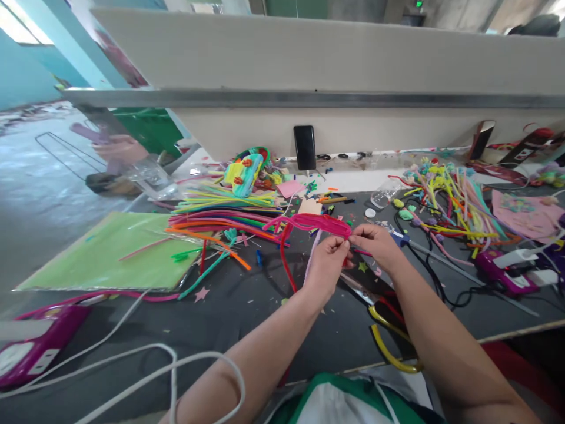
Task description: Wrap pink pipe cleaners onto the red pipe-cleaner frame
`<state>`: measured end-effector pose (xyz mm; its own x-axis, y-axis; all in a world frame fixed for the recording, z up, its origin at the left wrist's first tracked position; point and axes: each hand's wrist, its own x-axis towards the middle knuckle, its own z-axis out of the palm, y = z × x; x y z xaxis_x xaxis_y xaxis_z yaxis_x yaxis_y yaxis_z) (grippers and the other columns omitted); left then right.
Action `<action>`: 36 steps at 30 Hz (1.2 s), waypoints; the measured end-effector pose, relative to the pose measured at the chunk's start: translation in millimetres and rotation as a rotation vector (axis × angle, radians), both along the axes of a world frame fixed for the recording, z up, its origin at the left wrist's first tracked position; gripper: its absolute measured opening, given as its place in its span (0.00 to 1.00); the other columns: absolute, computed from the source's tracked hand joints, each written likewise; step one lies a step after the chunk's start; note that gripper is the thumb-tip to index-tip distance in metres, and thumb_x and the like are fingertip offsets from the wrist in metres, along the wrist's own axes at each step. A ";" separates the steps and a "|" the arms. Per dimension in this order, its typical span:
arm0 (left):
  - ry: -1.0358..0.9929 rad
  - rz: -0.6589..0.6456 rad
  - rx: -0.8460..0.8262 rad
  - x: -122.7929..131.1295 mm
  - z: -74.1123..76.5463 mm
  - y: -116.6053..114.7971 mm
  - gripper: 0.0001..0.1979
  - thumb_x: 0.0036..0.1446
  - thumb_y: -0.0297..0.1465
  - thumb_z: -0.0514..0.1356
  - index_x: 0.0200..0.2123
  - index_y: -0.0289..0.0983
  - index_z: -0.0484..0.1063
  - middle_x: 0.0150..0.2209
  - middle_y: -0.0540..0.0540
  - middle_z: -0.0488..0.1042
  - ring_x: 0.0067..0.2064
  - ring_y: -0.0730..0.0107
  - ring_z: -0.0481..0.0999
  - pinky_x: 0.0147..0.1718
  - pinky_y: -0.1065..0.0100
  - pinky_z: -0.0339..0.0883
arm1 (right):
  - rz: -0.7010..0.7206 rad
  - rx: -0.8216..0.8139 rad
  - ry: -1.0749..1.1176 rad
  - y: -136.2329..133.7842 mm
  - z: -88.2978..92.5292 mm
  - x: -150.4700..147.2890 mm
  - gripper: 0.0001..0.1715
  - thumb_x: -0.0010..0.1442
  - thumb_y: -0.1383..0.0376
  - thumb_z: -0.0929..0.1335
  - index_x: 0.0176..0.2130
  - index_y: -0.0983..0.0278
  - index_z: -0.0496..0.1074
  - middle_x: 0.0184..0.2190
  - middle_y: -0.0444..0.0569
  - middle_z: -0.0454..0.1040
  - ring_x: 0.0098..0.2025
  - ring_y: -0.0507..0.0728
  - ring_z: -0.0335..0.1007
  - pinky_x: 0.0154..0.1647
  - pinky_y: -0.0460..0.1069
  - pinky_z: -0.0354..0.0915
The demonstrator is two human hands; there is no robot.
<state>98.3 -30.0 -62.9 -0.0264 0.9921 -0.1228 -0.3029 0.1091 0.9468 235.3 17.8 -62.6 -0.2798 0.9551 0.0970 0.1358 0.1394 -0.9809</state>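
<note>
Bright pink pipe cleaners (315, 222), bent into a long flat loop, stretch leftward from my fingertips above the dark table. My left hand (329, 265) pinches their right end between thumb and fingers. Meeting it there, my right hand (373, 244) has its thumb and fingertips closed on the same end. A red pipe cleaner (285, 259) hangs down left of my left hand, and a pale lilac one (312, 257) runs behind that hand. Beneath my right forearm lie scissors with yellow handles (388, 347). The exact crossing at my fingertips is hidden.
Bundled colourful pipe cleaners (220, 218) lie left, beside a green sheet in plastic (110, 250). More are heaped at right (459, 200). A phone (304, 147) leans on the partition. Purple power strips (503, 274) and white cables (145, 348) flank the work area.
</note>
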 end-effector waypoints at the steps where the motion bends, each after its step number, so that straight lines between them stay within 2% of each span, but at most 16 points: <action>1: 0.014 0.003 0.004 0.3 -1.6 -0.5 0.07 0.49 0.34 0.62 0.27 0.36 0.68 0.22 0.53 0.67 0.22 0.76 0.68 0.22 0.73 0.68 | -0.006 -0.010 -0.010 0.2 -0.7 -0.6 0.12 0.49 0.58 0.71 0.27 0.65 0.72 0.22 0.42 0.69 0.24 0.50 0.60 0.27 0.46 0.57; 7: 0.024 0.006 0.001 1.7 -8.0 -2.6 0.09 0.49 0.35 0.62 0.26 0.36 0.68 0.22 0.52 0.67 0.24 0.75 0.68 0.24 0.72 0.69 | -0.093 -0.013 -0.102 -3.0 -0.9 -3.5 0.10 0.47 0.60 0.72 0.23 0.66 0.72 0.19 0.42 0.68 0.22 0.48 0.58 0.23 0.45 0.53; 10: -0.079 -0.050 -0.010 -2.7 -3.2 -3.8 0.11 0.48 0.36 0.64 0.27 0.36 0.67 0.22 0.52 0.68 0.23 0.75 0.69 0.26 0.70 0.70 | -0.029 -0.080 0.014 -4.2 5.4 2.9 0.12 0.48 0.58 0.72 0.24 0.66 0.74 0.20 0.43 0.71 0.22 0.49 0.61 0.23 0.45 0.57; 13: -0.221 -0.180 -0.023 -10.2 11.0 -6.1 0.13 0.48 0.37 0.65 0.28 0.35 0.67 0.23 0.51 0.70 0.20 0.76 0.68 0.28 0.66 0.71 | 0.049 -0.241 0.273 -0.2 10.2 13.1 0.16 0.51 0.55 0.71 0.31 0.66 0.77 0.23 0.47 0.74 0.23 0.51 0.66 0.25 0.47 0.63; 16: -0.295 -0.287 -0.043 -15.4 31.8 -10.0 0.13 0.49 0.36 0.65 0.30 0.35 0.67 0.24 0.51 0.70 0.21 0.78 0.68 0.29 0.66 0.72 | -0.006 -0.352 0.449 4.9 9.7 17.0 0.15 0.46 0.59 0.75 0.32 0.66 0.77 0.25 0.47 0.76 0.23 0.50 0.68 0.26 0.46 0.65; 19: -0.295 -0.389 -0.045 -14.8 50.6 -13.1 0.12 0.50 0.36 0.65 0.30 0.34 0.68 0.25 0.51 0.70 0.21 0.79 0.67 0.29 0.66 0.72 | 0.031 -0.361 0.500 3.3 8.1 12.1 0.14 0.40 0.64 0.78 0.28 0.66 0.76 0.23 0.44 0.74 0.22 0.48 0.67 0.25 0.44 0.65; 22: -0.253 -0.429 -0.037 -9.5 59.5 -12.7 0.13 0.49 0.36 0.65 0.27 0.33 0.68 0.24 0.50 0.70 0.21 0.79 0.67 0.28 0.67 0.71 | 0.073 -0.303 0.584 -3.5 9.6 5.6 0.15 0.38 0.63 0.78 0.28 0.64 0.74 0.21 0.41 0.73 0.20 0.47 0.66 0.24 0.44 0.65; 30: -0.129 -0.354 0.016 -4.5 50.0 -7.0 0.11 0.47 0.34 0.66 0.26 0.31 0.72 0.24 0.48 0.72 0.22 0.79 0.69 0.28 0.74 0.65 | 0.005 -0.189 0.640 -6.3 8.8 4.8 0.14 0.37 0.63 0.78 0.25 0.63 0.74 0.22 0.42 0.72 0.21 0.48 0.64 0.22 0.44 0.62; 36: -0.108 -0.360 -0.017 -10.4 47.7 -8.0 0.13 0.46 0.36 0.66 0.21 0.33 0.71 0.18 0.48 0.71 0.21 0.77 0.68 0.27 0.73 0.62 | 0.093 -0.162 0.526 -6.7 5.2 6.4 0.14 0.42 0.58 0.77 0.22 0.63 0.73 0.20 0.42 0.69 0.19 0.48 0.60 0.21 0.46 0.60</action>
